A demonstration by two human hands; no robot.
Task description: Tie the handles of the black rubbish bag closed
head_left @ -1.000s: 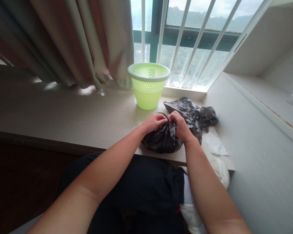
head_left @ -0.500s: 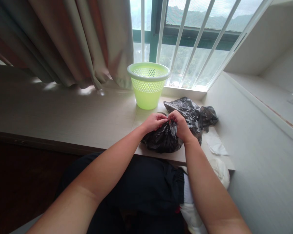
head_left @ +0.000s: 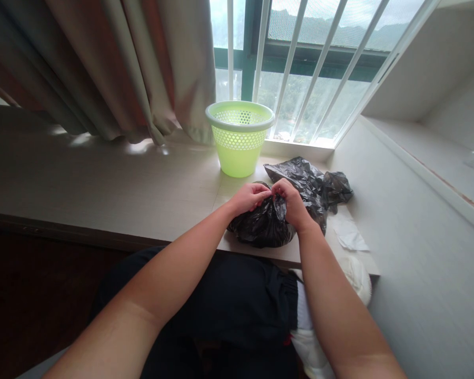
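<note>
A full, rounded black garbage bag (head_left: 263,229) rests at the front edge of the window ledge, its top gathered into creases. My left hand (head_left: 249,199) pinches the gathered top from the left. From the right, my right hand (head_left: 289,199) grips the same neck, its fingers curled in. The fingertips of both hands nearly meet there, and the exact hold on the plastic is partly hidden. Just behind my right hand lies a second black plastic bag (head_left: 306,176), crumpled and flat.
A light green plastic basket (head_left: 240,150) with a perforated upper wall stands behind the bags, near the barred window. White paper (head_left: 351,234) lies on the ledge (head_left: 161,195) at the right, beside a side wall. A curtain (head_left: 161,68) hangs at the left.
</note>
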